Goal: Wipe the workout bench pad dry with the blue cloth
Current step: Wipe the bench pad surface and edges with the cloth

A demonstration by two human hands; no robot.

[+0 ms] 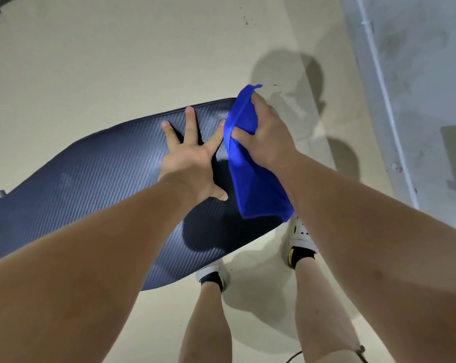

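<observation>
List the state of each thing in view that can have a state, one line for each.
left hand: open, fingers spread, pressed flat on the bench pad.
right hand: grips the blue cloth near its top.
blue cloth: bunched in the grip, lower part hanging over the pad's end.
bench pad: dark and textured; wet or dry, cannot tell.
white shoes: worn on both feet.

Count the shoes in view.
2. One shoe peeks from under the bench pad; the other shoe stands right of it, below the blue cloth.
</observation>
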